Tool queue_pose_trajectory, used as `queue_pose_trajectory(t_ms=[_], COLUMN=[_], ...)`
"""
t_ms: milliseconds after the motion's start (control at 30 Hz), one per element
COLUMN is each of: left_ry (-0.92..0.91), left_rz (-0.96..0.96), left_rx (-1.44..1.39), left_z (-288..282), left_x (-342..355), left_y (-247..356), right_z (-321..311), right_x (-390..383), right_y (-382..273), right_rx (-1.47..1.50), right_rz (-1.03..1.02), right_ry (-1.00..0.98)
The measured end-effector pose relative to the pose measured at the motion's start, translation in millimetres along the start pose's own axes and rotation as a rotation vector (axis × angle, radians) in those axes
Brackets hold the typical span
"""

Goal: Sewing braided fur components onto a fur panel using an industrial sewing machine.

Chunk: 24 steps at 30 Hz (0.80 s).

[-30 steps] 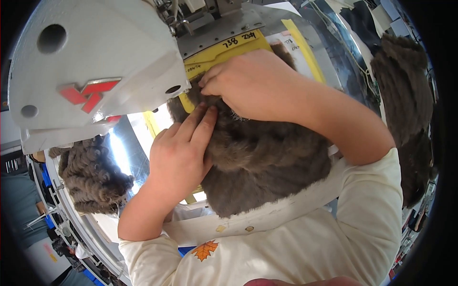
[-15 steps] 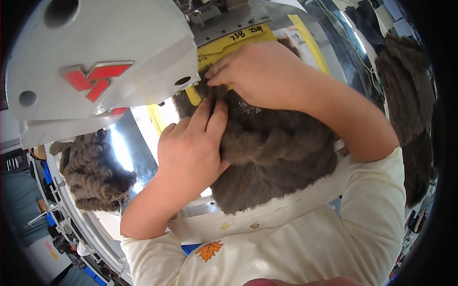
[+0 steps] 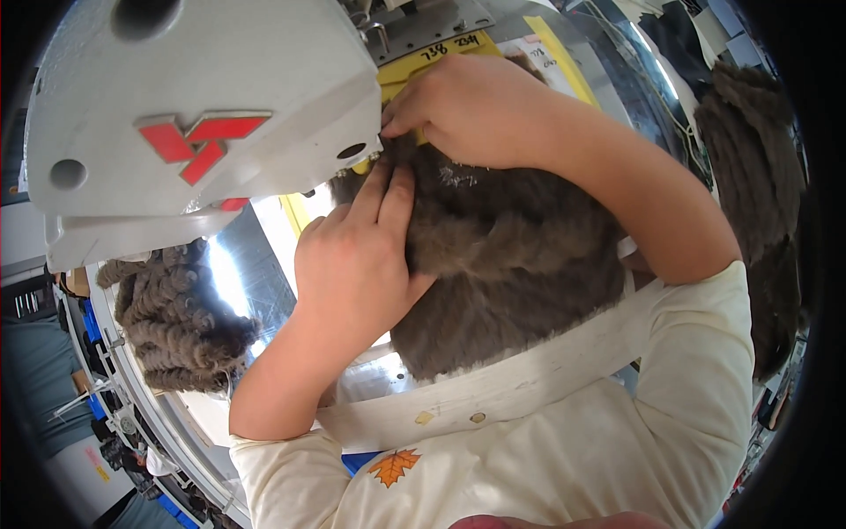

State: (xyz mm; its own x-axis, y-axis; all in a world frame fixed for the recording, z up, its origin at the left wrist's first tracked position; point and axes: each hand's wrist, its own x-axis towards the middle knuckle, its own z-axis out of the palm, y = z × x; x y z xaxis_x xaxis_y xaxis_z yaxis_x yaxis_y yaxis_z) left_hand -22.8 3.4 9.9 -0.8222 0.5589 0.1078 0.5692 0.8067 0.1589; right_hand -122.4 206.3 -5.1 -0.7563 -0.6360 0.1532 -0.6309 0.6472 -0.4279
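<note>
**Where the machine head ends, two hands rest on dark fur**

While the brown fur piece lies spread to the right of the pale machine head, the left hand rests open along its left margin, palm down, index and middle fingers stretched toward the far side. The right hand comes across the fur's far part from the right, its fingers bent and their tips drawn together; whether they pinch the fur cannot be told. Both sets of fingertips lie close together at the fur's far-left part, just beside the machine head's right edge, the right hand's tips farther off than the left's. From there the fur fans toward the near right, apparently its long axis, though the hands hide part of the outline. A yellow plate shows beyond the right hand. Curled brown fur lies apart at the left, a longer pelt at the far right.
</note>
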Motion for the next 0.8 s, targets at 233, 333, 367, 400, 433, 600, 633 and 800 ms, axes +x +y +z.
queue_pose_trajectory(t_ms=[233,333,367,400,433,600,633,800], left_ry=[-0.067,-0.083,-0.084,-0.081,-0.085,-0.065,-0.058,-0.024], left_rz=[-0.071,-0.089,-0.097,-0.097,-0.103,-0.09,-0.069,0.078], left_rx=[0.007,0.011,0.01,0.009,0.0,-0.016,-0.028,-0.007], left_z=[-5,-9,-10,-11,-11,-13,-14,-9], left_x=[3,2,1,0,-1,-5,-6,-5], left_y=[-4,-7,-8,-8,-9,-16,-21,-49], right_z=[1,-5,-5,-6,-8,-7,-9,-6], right_x=[9,15,17,18,19,7,1,-29], right_y=[9,3,4,3,1,12,13,-5], right_rx=[0.075,0.06,0.093,0.126,0.123,0.222,0.218,0.245], right_rz=[-0.077,-0.02,-0.01,0.001,0.001,-0.13,-0.138,-0.28], right_ry=[0.085,-0.022,-0.011,0.001,0.001,-0.007,-0.005,-0.085])
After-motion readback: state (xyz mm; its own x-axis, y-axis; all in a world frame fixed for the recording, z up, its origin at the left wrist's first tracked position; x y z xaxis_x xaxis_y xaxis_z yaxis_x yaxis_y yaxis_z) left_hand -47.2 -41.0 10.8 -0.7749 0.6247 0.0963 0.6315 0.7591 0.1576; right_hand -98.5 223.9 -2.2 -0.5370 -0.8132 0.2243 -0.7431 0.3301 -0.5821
